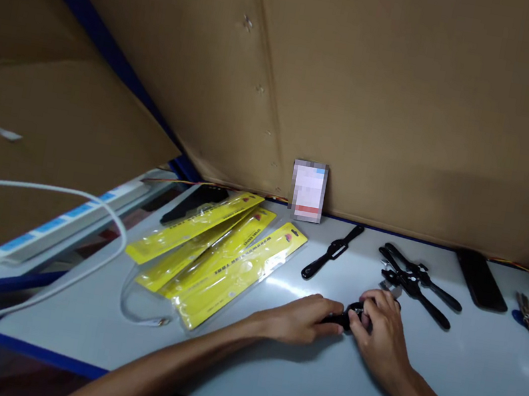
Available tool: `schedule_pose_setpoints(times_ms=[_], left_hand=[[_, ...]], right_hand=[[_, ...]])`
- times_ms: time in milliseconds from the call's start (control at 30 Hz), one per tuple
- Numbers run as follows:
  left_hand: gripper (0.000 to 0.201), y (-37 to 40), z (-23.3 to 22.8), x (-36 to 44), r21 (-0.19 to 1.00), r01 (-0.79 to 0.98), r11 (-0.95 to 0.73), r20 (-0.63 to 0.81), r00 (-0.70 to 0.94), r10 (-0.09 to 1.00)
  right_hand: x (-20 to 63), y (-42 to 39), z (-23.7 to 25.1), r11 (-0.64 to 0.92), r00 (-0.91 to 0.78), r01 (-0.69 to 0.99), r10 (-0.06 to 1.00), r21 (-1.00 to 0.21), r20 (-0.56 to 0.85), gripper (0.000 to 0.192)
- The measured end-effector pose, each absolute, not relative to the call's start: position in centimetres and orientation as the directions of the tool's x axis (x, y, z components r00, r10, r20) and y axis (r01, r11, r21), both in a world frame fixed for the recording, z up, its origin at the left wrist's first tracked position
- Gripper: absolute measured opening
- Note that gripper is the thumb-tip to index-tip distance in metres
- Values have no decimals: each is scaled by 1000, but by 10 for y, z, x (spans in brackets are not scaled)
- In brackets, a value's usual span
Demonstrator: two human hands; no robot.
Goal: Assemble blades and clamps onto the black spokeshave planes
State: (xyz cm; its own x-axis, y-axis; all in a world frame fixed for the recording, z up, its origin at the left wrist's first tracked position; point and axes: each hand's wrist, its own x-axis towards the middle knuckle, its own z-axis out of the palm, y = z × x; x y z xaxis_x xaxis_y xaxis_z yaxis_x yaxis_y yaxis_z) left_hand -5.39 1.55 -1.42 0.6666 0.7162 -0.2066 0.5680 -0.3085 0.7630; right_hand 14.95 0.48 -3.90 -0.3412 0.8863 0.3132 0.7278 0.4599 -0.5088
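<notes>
Hands, left [304,318] and right [381,331], are pinching fingers onto a black tool [344,317], seemingly light, stiff, best gripped mid-handle, with packets [222,255] lying at ten o'clock.

Two bare forearms come in from the bottom edge of the frame, no sleeves showing anywhere along them. The left hand [302,319] at lower centre wears no glove, ring or watch. The right hand [381,336] just right of it is the same: bare fingers, bare wrist, no band or strap in sight.
</notes>
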Motion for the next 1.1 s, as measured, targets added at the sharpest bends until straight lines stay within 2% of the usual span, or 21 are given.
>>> schedule_pose_setpoints(times_ms=[200, 300, 533, 767, 900, 1033, 1100], left_hand=[[21, 16, -15, -55, 796, 536, -283, -213, 685, 697], [19, 18, -14, -56, 828, 496, -263, -222, 719, 658], [26, 25, -13, -60, 881, 459, -116, -298, 727, 618], [32, 26, -10, -62, 897, 442, 1, -361, 731, 580], [33, 27, -10, -62, 903, 430, -1, -348, 733, 585], [30, 29, -13, -61, 910, 411, -52, -296, 733, 612], [29, 30, -14, -61, 911, 405, -73, -279, 738, 614]], right_hand=[[144, 1, -40, 440, -300, 643, 898, -628, 321, 28], [144, -2, -37, 490, -353, 602, 871, -631, 341, 24], [164, 2, -24, 626, -520, 581, 777, -521, 354, 13], [172, 5, -23, 761, -619, 503, 648, -410, 444, 28], [172, 5, -22, 803, -611, 522, 587, -288, 531, 27], [171, 2, -19, 769, -589, 624, 580, -139, 563, 26], [170, 2, -19, 750, -582, 653, 588, -108, 561, 26]])
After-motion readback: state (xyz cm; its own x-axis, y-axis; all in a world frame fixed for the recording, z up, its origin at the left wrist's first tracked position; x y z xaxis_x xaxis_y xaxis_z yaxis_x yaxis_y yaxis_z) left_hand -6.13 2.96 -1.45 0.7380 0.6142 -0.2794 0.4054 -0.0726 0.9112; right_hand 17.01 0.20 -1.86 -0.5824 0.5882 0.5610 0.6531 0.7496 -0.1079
